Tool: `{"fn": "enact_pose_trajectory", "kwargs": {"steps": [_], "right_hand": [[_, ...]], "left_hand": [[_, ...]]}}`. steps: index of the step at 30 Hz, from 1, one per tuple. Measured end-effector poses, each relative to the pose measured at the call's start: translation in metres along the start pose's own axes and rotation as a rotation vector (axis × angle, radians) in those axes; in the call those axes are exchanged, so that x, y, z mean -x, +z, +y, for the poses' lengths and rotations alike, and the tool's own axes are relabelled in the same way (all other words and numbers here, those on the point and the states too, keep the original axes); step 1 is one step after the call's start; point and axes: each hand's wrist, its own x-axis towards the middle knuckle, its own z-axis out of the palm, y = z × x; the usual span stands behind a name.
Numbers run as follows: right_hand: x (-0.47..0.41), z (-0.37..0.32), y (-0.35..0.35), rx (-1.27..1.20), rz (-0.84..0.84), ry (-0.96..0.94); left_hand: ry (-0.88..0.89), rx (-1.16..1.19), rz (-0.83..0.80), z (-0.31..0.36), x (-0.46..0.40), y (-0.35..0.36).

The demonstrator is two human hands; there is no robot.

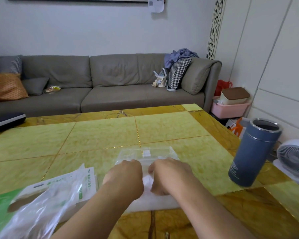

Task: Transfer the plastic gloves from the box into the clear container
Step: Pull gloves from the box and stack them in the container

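- A loose plastic glove (41,204), thin and see-through with crinkled shine, lies nearest, draped over the front of the box (62,183) at the left.
- The box is white card with green print and a green end, lying flat on the table (171,128), its top torn open.
- Just right of the box, a stack of gloves (155,199) shows as a milky white, flat block under both wrists, on the near part of the table.
- The left hand (124,178) is curled knuckles-up, pressing down on the stack; the fingers are tucked under, and whether they pinch any plastic I cannot tell.
- The right hand (169,175) is also curled and pressing on the stack, thumb toward the left hand; the two hands are close but apart.
- Just beyond the hands sits the clear container (145,153), low and rectangular, with a small white clasp on its far wall. The stack seems to reach into its near side, but the hands hide that edge.
- A grey-blue flask (254,152) stands open-topped near the table's right edge.
- A grey sofa (100,83) runs along the far wall.
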Motion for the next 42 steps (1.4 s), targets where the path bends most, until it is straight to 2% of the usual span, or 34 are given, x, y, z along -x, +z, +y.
{"fn": "enact_pose_trajectory", "kwargs": {"steps": [5, 9, 15, 17, 19, 22, 24, 25, 27, 30, 34, 36, 38, 40, 42], "right_hand": [[-0.006, -0.003, -0.004, 0.001, -0.092, 0.014], [-0.013, -0.004, -0.008, -0.056, -0.251, 0.021], [-0.012, -0.002, -0.001, -0.055, -0.200, 0.022], [-0.011, -0.002, 0.003, -0.051, -0.155, 0.035], [-0.005, 0.004, 0.003, -0.059, -0.064, 0.063], [0.006, -0.001, 0.004, -0.061, 0.097, 0.084], [0.015, -0.008, 0.004, -0.037, 0.187, 0.095], [0.018, -0.013, 0.004, -0.018, 0.233, 0.097], [0.026, -0.022, 0.004, -0.001, 0.336, 0.091], [0.034, -0.035, 0.002, -0.021, 0.452, 0.065], [0.038, -0.052, -0.001, -0.055, 0.531, 0.038], [0.039, -0.057, 0.002, -0.094, 0.553, 0.017], [0.038, -0.059, 0.007, -0.137, 0.603, -0.029], [0.035, -0.060, 0.010, -0.223, 0.689, -0.126], [0.035, -0.065, 0.011, -0.334, 0.752, -0.253]], "left_hand": [[0.023, 0.008, -0.141, 0.008, -0.014, 0.000], [0.057, 0.036, -0.233, 0.006, -0.021, 0.003], [0.085, 0.220, -0.209, -0.004, -0.008, -0.003], [0.096, 0.283, -0.145, -0.011, 0.003, -0.006], [0.102, 0.393, -0.015, -0.019, 0.019, -0.008], [0.101, 0.559, 0.344, -0.049, 0.052, -0.009], [0.052, 0.527, 0.511, -0.075, 0.069, -0.008], [0.000, 0.457, 0.528, -0.092, 0.074, -0.005], [-0.126, 0.284, 0.418, -0.124, 0.076, 0.007], [-0.187, 0.239, 0.279, -0.158, 0.075, 0.031], [-0.145, 0.339, 0.467, -0.177, 0.073, 0.045], [-0.184, 0.452, 0.540, -0.181, 0.071, 0.044], [-0.188, 0.680, 0.622, -0.182, 0.072, 0.034], [-0.164, 1.014, 0.703, -0.182, 0.078, 0.019], [-0.124, 1.431, 0.682, -0.179, 0.087, 0.002]]}}
